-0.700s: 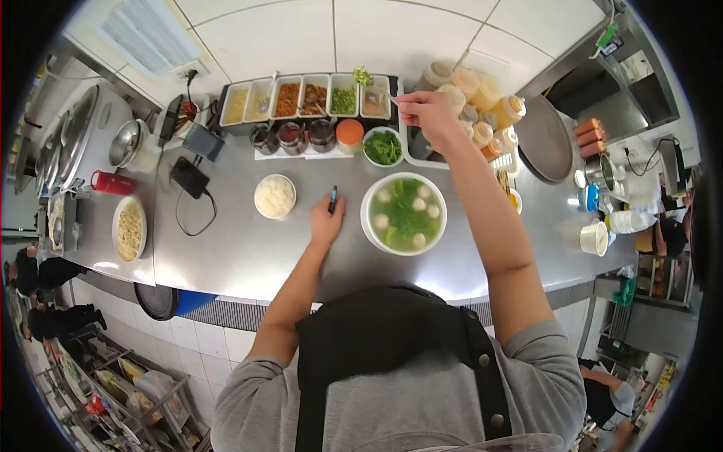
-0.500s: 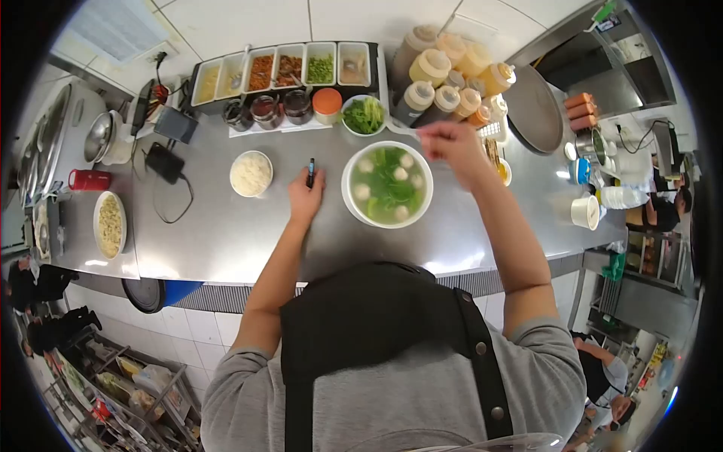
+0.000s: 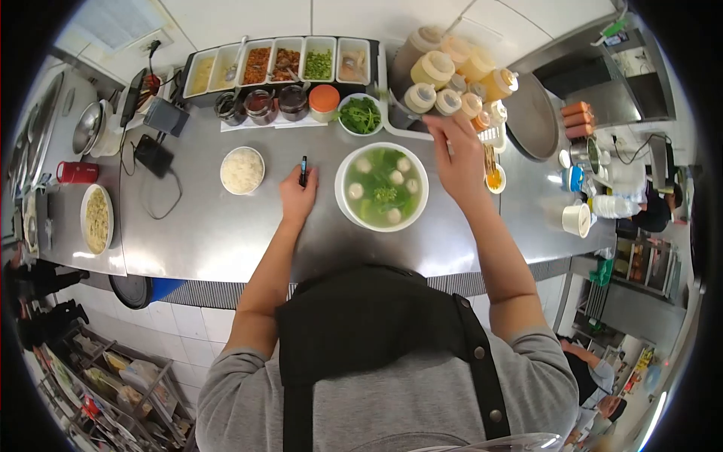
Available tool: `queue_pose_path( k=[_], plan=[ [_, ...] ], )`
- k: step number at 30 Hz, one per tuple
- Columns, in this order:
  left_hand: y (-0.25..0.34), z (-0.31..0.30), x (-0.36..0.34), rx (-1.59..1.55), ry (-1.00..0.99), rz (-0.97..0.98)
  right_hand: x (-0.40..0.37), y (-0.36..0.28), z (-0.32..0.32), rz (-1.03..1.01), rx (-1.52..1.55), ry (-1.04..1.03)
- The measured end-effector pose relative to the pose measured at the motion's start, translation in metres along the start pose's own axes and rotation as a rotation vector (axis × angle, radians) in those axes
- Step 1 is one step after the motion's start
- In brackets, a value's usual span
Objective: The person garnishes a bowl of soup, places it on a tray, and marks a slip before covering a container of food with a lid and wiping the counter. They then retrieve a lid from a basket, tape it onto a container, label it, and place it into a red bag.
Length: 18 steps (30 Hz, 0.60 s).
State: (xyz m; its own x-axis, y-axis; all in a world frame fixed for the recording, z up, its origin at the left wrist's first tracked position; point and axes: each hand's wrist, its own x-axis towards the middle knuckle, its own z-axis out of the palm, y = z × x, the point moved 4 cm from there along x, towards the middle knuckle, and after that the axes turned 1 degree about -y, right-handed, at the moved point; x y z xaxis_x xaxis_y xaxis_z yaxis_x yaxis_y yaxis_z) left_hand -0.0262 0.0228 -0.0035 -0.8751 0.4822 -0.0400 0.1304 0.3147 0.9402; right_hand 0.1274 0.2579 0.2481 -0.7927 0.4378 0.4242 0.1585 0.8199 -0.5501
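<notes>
My left hand (image 3: pixel 298 194) rests on the steel counter, closed around a dark pen (image 3: pixel 303 172) with a blue band that stands up from the fist. To its right is a white bowl of soup (image 3: pixel 340 197) with pale round balls, leafy greens and a small heap of chopped green bits in the middle. Raised beyond that bowl's right side, my right hand (image 3: pixel 458 154) pinches a spoon, blurred and pointing left toward a small bowl of leafy greens (image 3: pixel 360 115). A bowl of white rice (image 3: pixel 242 171) stands left of my left hand.
Along the back sit a rack of topping trays (image 3: pixel 320 60), several jars (image 3: pixel 292 102) and a basket of squeeze bottles (image 3: pixel 433 69). A round grey tray (image 3: pixel 533 120) lies at right. An oval dish (image 3: pixel 97 218) and a black adapter (image 3: pixel 154 156) with its cable are at left.
Chopped green bits now lie on the middle of the soup. The right hand remains up by the bottles, its spoon tilted differently. The left hand still grips the pen; the whole view has shifted slightly.
</notes>
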Motion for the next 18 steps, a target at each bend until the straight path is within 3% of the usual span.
queue_pose_path(
  k=[1, 3, 7, 10, 11, 14, 18],
  plan=[
    [-0.009, 0.003, 0.0, 0.021, 0.023, 0.028, 0.022, -0.005, 0.012, 0.051, 0.036, 0.012],
    [-0.007, 0.001, 0.0, 0.001, 0.068, 0.043, 0.07, -0.009, 0.052, -0.086, -0.012, 0.062],
    [-0.003, -0.001, 0.001, 0.008, 0.073, 0.045, 0.139, 0.025, 0.17, 0.047, -0.153, -0.133],
    [0.001, -0.003, 0.0, 0.01, 0.08, 0.054, 0.167, 0.038, 0.22, 0.186, -0.378, -0.536],
    [0.005, -0.005, -0.002, 0.005, 0.081, 0.048, 0.17, 0.043, 0.229, 0.193, -0.389, -0.501],
    [0.005, -0.006, -0.002, -0.032, 0.082, 0.032, 0.178, 0.014, 0.231, -0.113, -0.527, -0.158],
    [0.005, -0.007, -0.002, -0.013, 0.055, 0.022, 0.189, 0.002, 0.27, 0.01, -0.326, -0.496]
  ],
)
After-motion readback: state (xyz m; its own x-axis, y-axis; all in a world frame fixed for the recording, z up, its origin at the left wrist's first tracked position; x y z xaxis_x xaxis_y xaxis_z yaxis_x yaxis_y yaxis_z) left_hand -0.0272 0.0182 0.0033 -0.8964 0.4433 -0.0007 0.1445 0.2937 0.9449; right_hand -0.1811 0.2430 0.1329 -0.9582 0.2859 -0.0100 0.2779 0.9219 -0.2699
